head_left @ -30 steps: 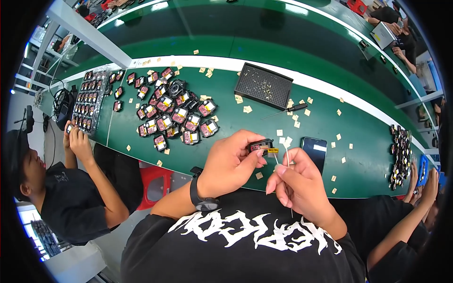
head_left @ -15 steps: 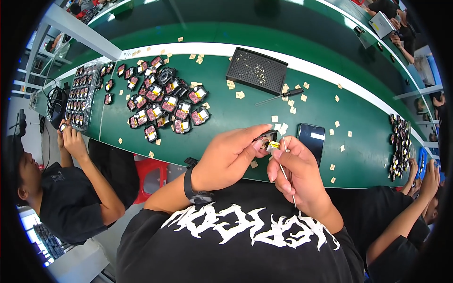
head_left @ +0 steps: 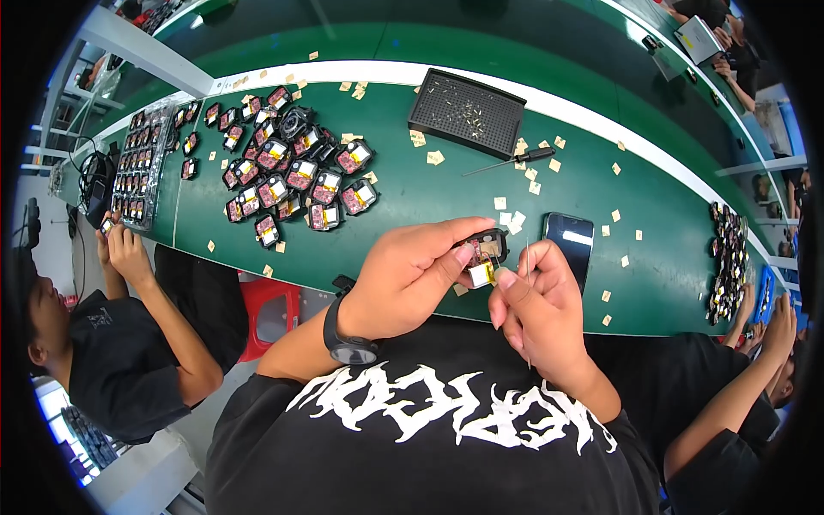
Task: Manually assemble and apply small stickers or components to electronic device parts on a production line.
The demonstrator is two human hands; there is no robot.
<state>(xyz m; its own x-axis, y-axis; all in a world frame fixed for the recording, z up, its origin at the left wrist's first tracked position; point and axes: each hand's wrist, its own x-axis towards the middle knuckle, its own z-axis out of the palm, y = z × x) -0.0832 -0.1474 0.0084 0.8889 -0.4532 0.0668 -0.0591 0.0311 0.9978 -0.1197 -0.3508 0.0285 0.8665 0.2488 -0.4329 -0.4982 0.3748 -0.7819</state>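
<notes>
My left hand [head_left: 403, 275] is closed around a small black-cased electronic device [head_left: 491, 245], its thumb on the near side. The case is open toward me and shows a reddish circuit board, a white battery [head_left: 481, 275] and yellow tape. My right hand [head_left: 549, 305] is closed on a thin metal rod-like tool [head_left: 529, 257], which stands nearly upright beside the device. The right thumb tip is by the yellow tape at the battery's edge; whether it touches is hard to tell. Small white squares [head_left: 512, 221] lie on the table just beyond.
Many similar devices [head_left: 300, 172] are heaped on the green table [head_left: 412, 193] to the left, with trays [head_left: 142, 167] farther left. A black tray [head_left: 468, 112] of tiny parts, a screwdriver [head_left: 524, 159], a phone [head_left: 568, 245] and scattered beige squares lie around. Co-workers sit on both sides.
The device has turned so its inside faces me more. My right hand has swung the tool from a slant over the device to upright beside it. The view has shifted slightly.
</notes>
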